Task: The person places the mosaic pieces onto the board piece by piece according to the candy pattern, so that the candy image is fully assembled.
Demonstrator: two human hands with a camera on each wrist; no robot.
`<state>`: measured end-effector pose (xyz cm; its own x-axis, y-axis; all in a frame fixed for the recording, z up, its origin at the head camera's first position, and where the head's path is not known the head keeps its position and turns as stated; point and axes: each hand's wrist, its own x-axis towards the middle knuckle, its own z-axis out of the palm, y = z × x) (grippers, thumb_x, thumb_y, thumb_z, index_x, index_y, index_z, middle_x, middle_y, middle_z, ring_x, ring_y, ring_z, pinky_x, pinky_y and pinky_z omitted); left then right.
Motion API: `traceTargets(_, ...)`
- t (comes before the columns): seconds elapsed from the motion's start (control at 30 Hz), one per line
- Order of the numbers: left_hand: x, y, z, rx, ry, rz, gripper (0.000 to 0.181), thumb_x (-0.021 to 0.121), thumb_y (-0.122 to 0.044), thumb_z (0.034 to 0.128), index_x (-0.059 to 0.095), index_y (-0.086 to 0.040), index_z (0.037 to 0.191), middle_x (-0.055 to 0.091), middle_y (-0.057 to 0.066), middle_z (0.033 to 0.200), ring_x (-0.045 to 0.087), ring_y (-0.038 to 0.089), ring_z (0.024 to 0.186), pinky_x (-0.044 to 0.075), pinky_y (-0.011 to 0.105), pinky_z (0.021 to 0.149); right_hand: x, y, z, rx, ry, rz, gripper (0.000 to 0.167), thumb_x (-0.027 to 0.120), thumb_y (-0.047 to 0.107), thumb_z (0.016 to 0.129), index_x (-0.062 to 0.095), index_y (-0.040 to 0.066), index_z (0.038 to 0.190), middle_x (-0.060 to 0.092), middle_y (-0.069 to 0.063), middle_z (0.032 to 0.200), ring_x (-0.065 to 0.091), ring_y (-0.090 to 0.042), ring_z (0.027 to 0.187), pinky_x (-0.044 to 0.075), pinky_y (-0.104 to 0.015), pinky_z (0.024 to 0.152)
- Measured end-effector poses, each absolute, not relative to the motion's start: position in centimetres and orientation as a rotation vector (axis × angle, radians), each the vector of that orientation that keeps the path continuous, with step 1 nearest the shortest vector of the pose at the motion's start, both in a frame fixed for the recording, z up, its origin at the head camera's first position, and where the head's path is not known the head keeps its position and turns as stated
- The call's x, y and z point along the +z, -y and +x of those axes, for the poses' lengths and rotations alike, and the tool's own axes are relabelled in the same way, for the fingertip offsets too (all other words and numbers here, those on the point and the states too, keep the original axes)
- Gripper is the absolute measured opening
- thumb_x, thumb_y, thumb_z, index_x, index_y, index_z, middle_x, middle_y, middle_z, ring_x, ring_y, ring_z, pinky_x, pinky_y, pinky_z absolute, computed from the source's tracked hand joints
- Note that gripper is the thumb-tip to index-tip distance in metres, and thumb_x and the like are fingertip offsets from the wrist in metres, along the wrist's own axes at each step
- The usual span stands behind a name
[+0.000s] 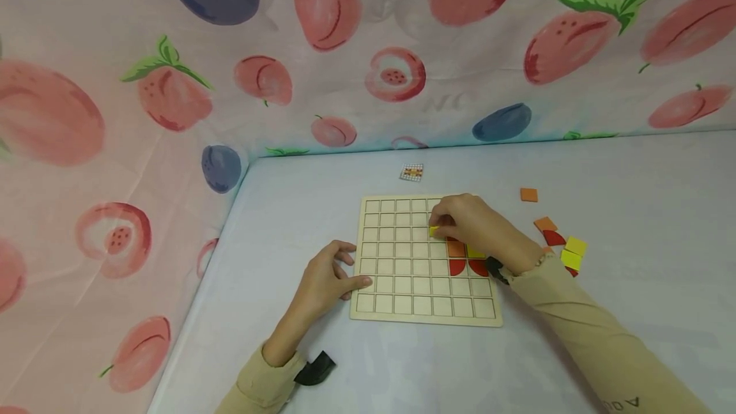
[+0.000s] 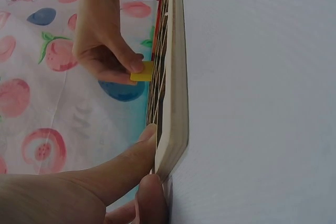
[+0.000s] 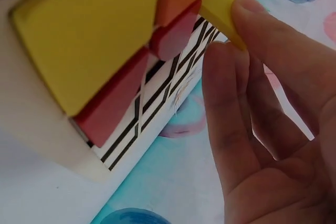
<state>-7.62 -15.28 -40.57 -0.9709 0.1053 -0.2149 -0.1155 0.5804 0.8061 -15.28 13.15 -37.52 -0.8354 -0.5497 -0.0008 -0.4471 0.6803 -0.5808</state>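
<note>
A pale wooden grid board [image 1: 397,267] lies on the white table. My left hand [image 1: 328,276] grips its left edge, the thumb on the top face and a finger [image 2: 152,198] below the rim. Between thumb and fingertips, my right hand [image 1: 474,222] pinches a yellow square tile [image 3: 223,11], tilted over a cell in the board's upper right part. Next to that hand, an orange tile [image 1: 456,248], another yellow tile [image 1: 475,252] and two red rounded pieces [image 1: 457,267] sit in cells. The hand and wrist hide some cells behind them.
Right of the board lie loose pieces: an orange tile [image 1: 529,195], a second orange tile [image 1: 545,224], a red piece [image 1: 554,237] and yellow tiles [image 1: 575,246]. A small patterned card [image 1: 411,172] lies beyond the board. Fruit-printed cloth [image 1: 345,82] hangs behind and at left.
</note>
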Motion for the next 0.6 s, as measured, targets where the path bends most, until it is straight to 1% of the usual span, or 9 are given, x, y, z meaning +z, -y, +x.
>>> traceTargets(0.13,-40.51,15.29,-7.64,1.334,-2.576,-0.001,0.061,0.087,-0.015,0.0764,0.056,-0.008,0.129,0.059,0.006,0.106,0.061,0.015,0.054,0.052,0.03,0.053,-37.37,-13.12,-15.23,-0.886,-2.713,-0.8,0.01,0.077,0.006,0.086,0.077,0.007,0.096,0.073,-0.006,0.096,0.066,-0.018,0.085,0.056,-0.035,0.076)
traceTargets(0.27,-40.56,15.34,-7.69,1.333,-2.576,0.007,0.06,0.087,-0.015,0.0769,0.056,-0.008,0.129,0.059,0.008,0.107,0.06,0.015,0.054,0.052,0.03,0.053,-37.33,-13.12,-15.21,-0.895,-2.719,-0.793,0.011,0.076,0.006,0.086,0.078,0.005,0.097,0.074,-0.009,0.101,0.069,-0.025,0.093,0.057,-0.039,0.08)
traceTargets(0.47,-40.65,15.39,-7.73,1.337,-2.575,0.006,0.06,0.087,-0.016,0.0765,0.057,-0.008,0.128,0.06,0.007,0.106,0.06,0.014,0.054,0.052,0.029,0.053,-37.44,-13.07,-15.16,-0.894,-2.719,-0.751,0.012,0.074,0.003,0.087,0.078,0.003,0.098,0.073,-0.012,0.103,0.069,-0.029,0.096,0.057,-0.04,0.082)
traceTargets(0.6,-40.69,15.37,-7.71,1.334,-2.577,0.014,0.061,0.087,-0.016,0.0766,0.056,-0.008,0.129,0.06,0.007,0.106,0.061,0.015,0.054,0.051,0.029,0.053,-37.55,-12.9,-15.09,-0.845,-2.746,-0.765,0.014,0.074,0.002,0.087,0.078,0.002,0.101,0.072,-0.011,0.101,0.068,-0.028,0.093,0.057,-0.04,0.081)
